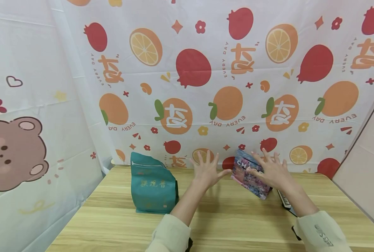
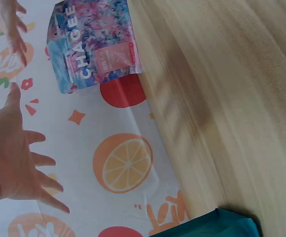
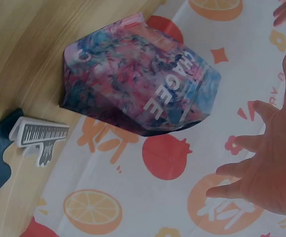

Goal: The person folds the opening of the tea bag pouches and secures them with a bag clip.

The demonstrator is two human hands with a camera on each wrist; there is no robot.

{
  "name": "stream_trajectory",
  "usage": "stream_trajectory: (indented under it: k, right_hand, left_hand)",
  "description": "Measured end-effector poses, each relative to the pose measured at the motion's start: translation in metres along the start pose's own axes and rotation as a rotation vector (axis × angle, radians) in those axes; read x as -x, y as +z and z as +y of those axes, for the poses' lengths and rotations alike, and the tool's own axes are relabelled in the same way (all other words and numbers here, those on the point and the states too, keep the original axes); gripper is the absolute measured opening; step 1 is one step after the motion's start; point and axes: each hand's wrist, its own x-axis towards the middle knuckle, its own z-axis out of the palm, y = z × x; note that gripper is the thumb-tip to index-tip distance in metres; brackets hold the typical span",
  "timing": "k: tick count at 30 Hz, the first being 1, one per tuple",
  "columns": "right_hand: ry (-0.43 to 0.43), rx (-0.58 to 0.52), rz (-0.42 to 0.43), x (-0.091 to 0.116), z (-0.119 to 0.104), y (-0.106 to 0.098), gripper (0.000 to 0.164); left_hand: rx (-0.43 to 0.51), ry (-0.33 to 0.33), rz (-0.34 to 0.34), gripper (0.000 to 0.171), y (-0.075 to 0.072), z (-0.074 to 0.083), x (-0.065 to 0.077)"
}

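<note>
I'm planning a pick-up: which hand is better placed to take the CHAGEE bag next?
Probably the right hand: in the head view it overlaps the CHAGEE bag, fingers spread and holding nothing. The left hand is free too, but appears between that bag and the teal bag.

The head camera looks forward and down over the bench [image 1: 231, 217], while both wrist views, nearer and turned sideways, share the CHAGEE bag [image 2: 103, 37] in their upper half.
</note>
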Motion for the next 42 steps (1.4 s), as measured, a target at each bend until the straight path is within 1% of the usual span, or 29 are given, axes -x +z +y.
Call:
stream_trajectory:
  k: [5, 9, 12, 16, 18, 20, 22, 25, 29, 31, 34, 38, 40, 42]
  right_hand:
    - [-0.025, -0.001, 0.016, 0.003, -0.007, -0.002, 0.076]
    - [-0.057, -0.006, 0.048, 0.005, -0.013, 0.001, 0.073]
    - [-0.101, -0.007, 0.095, 0.007, -0.017, 0.004, 0.068]
    - [-0.138, -0.034, 0.161, 0.01, -0.027, 0.011, 0.057]
    - [-0.15, -0.074, 0.178, 0.011, -0.033, 0.015, 0.049]
    - [-0.15, -0.12, 0.177, 0.011, -0.039, 0.018, 0.042]
    - [-0.145, -0.158, 0.174, 0.012, -0.046, 0.022, 0.039]
    - [-0.137, -0.214, 0.171, 0.012, -0.053, 0.028, 0.039]
    - [-0.139, -0.272, 0.216, 0.014, -0.062, 0.036, 0.037]
    - [-0.14, -0.307, 0.236, 0.014, -0.067, 0.04, 0.035]
    - [-0.127, -0.373, 0.251, 0.014, -0.076, 0.045, 0.035]
    - [-0.079, -0.455, 0.233, 0.013, -0.089, 0.052, 0.04]
    - [-0.071, -0.489, 0.224, 0.012, -0.095, 0.055, 0.042]
    - [-0.075, -0.524, 0.218, 0.012, -0.101, 0.058, 0.044]
  left_hand:
    - [0.031, 0.005, 0.041, 0.08, 0.001, -0.002, 0.005]
    - [0.052, 0.027, 0.098, 0.076, 0.002, -0.004, 0.01]
    - [0.074, 0.054, 0.173, 0.07, 0.001, -0.005, 0.015]
    - [0.134, 0.078, 0.276, 0.059, -0.001, -0.006, 0.023]
    - [0.167, 0.081, 0.312, 0.055, -0.002, -0.007, 0.029]
    - [0.19, 0.083, 0.338, 0.052, -0.001, -0.008, 0.036]
    - [0.21, 0.084, 0.355, 0.05, -0.001, -0.01, 0.042]
    - [0.25, 0.093, 0.379, 0.047, 0.0, -0.012, 0.049]
    - [0.326, 0.115, 0.416, 0.041, -0.002, -0.015, 0.056]
    - [0.359, 0.112, 0.425, 0.038, -0.004, -0.018, 0.06]
    - [0.386, 0.097, 0.424, 0.032, -0.006, -0.022, 0.066]
    - [0.406, 0.077, 0.415, 0.029, -0.01, -0.029, 0.071]
    - [0.426, 0.062, 0.409, 0.028, -0.013, -0.032, 0.074]
    - [0.449, 0.04, 0.384, 0.028, -0.017, -0.036, 0.078]
